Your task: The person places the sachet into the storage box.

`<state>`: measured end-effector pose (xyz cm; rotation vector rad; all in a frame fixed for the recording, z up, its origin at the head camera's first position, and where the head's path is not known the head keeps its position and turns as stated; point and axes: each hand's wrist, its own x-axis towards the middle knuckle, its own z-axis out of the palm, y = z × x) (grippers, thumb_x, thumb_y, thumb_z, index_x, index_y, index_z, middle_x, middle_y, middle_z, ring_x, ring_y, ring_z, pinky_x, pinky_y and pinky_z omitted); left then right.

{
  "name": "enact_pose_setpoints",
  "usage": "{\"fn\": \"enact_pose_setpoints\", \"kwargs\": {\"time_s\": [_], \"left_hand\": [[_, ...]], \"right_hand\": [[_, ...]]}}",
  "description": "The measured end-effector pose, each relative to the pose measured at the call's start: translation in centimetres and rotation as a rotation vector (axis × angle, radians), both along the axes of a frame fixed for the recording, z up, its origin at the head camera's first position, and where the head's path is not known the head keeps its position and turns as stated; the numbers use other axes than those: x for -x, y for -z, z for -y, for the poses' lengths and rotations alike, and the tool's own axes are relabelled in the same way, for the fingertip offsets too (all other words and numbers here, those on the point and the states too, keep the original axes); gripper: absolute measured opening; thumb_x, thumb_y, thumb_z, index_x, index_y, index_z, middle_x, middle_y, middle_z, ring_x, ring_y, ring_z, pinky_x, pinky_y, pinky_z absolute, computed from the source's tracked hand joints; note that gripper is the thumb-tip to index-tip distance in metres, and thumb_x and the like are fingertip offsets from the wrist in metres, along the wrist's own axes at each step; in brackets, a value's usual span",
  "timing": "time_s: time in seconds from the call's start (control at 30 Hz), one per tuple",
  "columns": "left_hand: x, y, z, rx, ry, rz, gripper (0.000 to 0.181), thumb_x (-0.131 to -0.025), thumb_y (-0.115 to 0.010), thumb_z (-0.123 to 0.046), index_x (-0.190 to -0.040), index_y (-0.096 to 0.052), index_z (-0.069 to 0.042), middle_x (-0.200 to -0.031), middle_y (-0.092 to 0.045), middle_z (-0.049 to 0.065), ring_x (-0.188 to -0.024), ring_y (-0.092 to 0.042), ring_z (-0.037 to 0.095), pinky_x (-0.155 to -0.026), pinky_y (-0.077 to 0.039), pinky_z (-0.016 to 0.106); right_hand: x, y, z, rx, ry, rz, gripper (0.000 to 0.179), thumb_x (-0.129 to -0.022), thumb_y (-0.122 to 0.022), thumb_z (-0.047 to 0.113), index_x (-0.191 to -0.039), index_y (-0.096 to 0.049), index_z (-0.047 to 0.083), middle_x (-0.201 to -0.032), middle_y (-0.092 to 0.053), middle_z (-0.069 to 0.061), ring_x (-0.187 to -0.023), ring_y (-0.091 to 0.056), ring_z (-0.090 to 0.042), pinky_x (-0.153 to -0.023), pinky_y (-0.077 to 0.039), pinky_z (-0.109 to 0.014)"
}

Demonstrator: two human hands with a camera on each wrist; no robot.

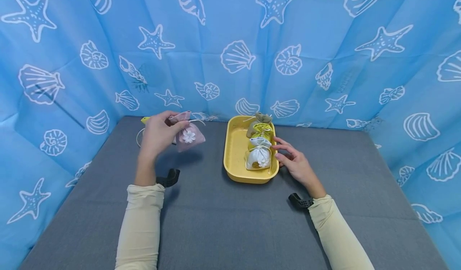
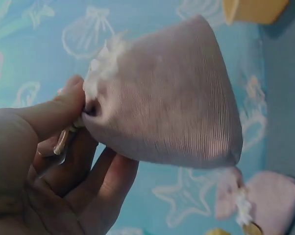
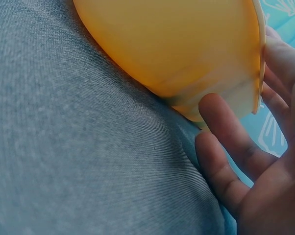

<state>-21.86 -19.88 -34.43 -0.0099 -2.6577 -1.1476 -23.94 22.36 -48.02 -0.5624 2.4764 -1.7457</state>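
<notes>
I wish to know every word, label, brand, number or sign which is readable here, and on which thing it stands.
There is no readable text.
Curtain: shell and starfish drawings; fainter marks are too blurred to read, if they are writing.
White sachet: its round brown spot is too small to make out.
Pink sachet: no readable lettering.

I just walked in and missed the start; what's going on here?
A person's left hand pinches a pink cloth drawstring pouch with a white flower, above a grey cloth-covered table. The right hand touches a yellow, rounded rectangular tray. Inside are an olive cloth pouch, a yellow cloth pouch and a white cloth pouch.
</notes>
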Motion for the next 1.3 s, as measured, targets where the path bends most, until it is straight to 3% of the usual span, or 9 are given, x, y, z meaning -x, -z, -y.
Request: {"fn": "enact_pose_setpoints", "kwargs": {"time_s": [0.17, 0.37, 0.5, 0.63, 0.8, 1.0, 1.17, 1.3], "left_hand": [[0.2, -1.6, -1.9, 0.014, 0.065, -0.006, 0.040, -0.093, -0.074, -0.041, -0.119, -0.074, -0.009, -0.083, -0.070, 0.011, -0.068, -0.057, 0.021, -0.056, -0.045, 0.031], [0.6, -3.6, -4.1, 0.045, 0.086, -0.044, 0.035, -0.090, -0.079, -0.038, -0.112, -0.077, -0.011, -0.088, -0.072, 0.009, -0.074, -0.059, 0.022, -0.059, -0.046, 0.032], [1.2, -4.9, -5.7, 0.068, 0.125, -0.052, 0.028, -0.089, -0.080, -0.035, -0.099, -0.077, -0.010, -0.079, -0.069, 0.008, -0.069, -0.056, 0.023, -0.056, -0.042, 0.031], [2.3, -5.5, -7.2, 0.077, 0.178, -0.025, 0.023, -0.088, -0.081, -0.033, -0.094, -0.077, -0.011, -0.078, -0.071, 0.006, -0.068, -0.057, 0.020, -0.057, -0.043, 0.030], [3.9, -5.5, -9.0, 0.107, 0.248, 0.026, 0.021, -0.088, -0.082, -0.031, -0.098, -0.079, -0.013, -0.085, -0.074, 0.006, -0.071, -0.060, 0.018, -0.059, -0.045, 0.029], [5.8, -5.0, -11.3, 0.176, 0.278, 0.060, 0.020, -0.089, -0.080, -0.027, -0.103, -0.079, -0.012, -0.092, -0.076, 0.005, -0.074, -0.062, 0.018, -0.061, -0.048, 0.028], [7.5, -3.8, -13.0, 0.178, 0.293, 0.069, 0.016, -0.090, -0.079, -0.021, -0.102, -0.079, -0.011, -0.095, -0.078, 0.005, -0.078, -0.066, 0.018, -0.066, -0.052, 0.029], [8.8, -2.7, -13.9, 0.163, 0.270, 0.088, 0.016, -0.089, -0.080, -0.020, -0.104, -0.079, -0.012, -0.099, -0.079, 0.004, -0.083, -0.069, 0.017, -0.072, -0.055, 0.031]], "right_hand": [[-0.1, 0.0, -0.1, -0.009, 0.003, 0.006, 0.034, -0.104, -0.060, 0.022, -0.133, -0.063, 0.005, -0.165, -0.037, -0.005, -0.105, -0.064, -0.010, -0.076, -0.060, -0.026], [-0.1, 0.0, -0.1, -0.012, 0.007, 0.006, 0.033, -0.104, -0.060, 0.023, -0.133, -0.063, 0.007, -0.165, -0.037, -0.004, -0.107, -0.063, -0.006, -0.076, -0.059, -0.023], [-0.1, -0.1, -0.1, -0.012, 0.011, -0.006, 0.033, -0.104, -0.060, 0.022, -0.133, -0.063, 0.006, -0.165, -0.037, -0.006, -0.107, -0.063, -0.008, -0.075, -0.058, -0.022], [-0.2, -0.1, -0.1, -0.002, 0.010, 0.006, 0.033, -0.104, -0.060, 0.022, -0.133, -0.063, 0.007, -0.165, -0.037, -0.003, -0.106, -0.063, -0.008, -0.075, -0.058, -0.021], [-0.2, -0.1, 0.0, 0.003, 0.006, 0.014, 0.033, -0.104, -0.060, 0.022, -0.133, -0.062, 0.006, -0.165, -0.037, -0.003, -0.105, -0.064, -0.008, -0.075, -0.058, -0.021], [0.0, -0.1, 0.1, 0.018, -0.003, 0.003, 0.033, -0.104, -0.060, 0.020, -0.133, -0.063, 0.005, -0.165, -0.037, -0.006, -0.101, -0.066, -0.006, -0.074, -0.058, -0.022], [0.1, -0.1, 0.1, 0.019, -0.002, -0.004, 0.032, -0.104, -0.059, 0.018, -0.133, -0.063, 0.004, -0.165, -0.038, -0.007, -0.097, -0.067, -0.006, -0.074, -0.058, -0.024], [0.0, 0.0, 0.0, 0.014, 0.003, -0.005, 0.031, -0.104, -0.059, 0.017, -0.133, -0.063, 0.003, -0.164, -0.038, -0.007, -0.096, -0.067, -0.009, -0.074, -0.059, -0.025]]}}
